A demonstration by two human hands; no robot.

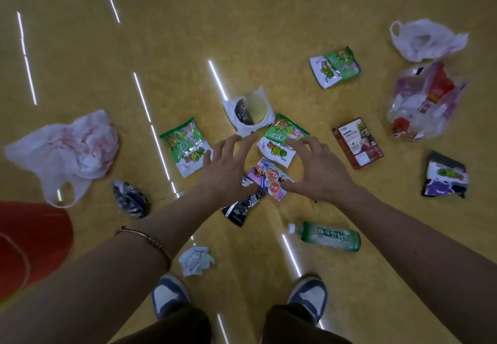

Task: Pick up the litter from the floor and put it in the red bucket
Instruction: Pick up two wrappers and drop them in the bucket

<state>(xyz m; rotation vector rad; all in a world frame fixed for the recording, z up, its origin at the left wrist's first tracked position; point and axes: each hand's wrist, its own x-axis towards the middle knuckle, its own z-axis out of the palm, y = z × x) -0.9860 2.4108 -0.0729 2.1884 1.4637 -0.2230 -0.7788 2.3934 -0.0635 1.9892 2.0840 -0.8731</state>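
The person wears a thin coppery bangle [146, 239] with a coiled-wire section on the bare arm behind the left hand [228, 164], dark brown trousers [174, 326] and blue-and-white trainers [170, 294].

Blue-and-white shoes [169, 294] stand on a glossy yellow floor [80, 47] streaked with light.

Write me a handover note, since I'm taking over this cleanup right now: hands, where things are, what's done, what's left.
Left hand and right hand: both open and empty, fingers spread above the purple wrapper in the middle pile.
Red bucket: lower left, beside the left arm; its contents are not visible.
Done: cannot tell; nothing is in hand.
Left: snack packs, red box, green bottle, crumpled paper and plastic bags all lie on the floor.
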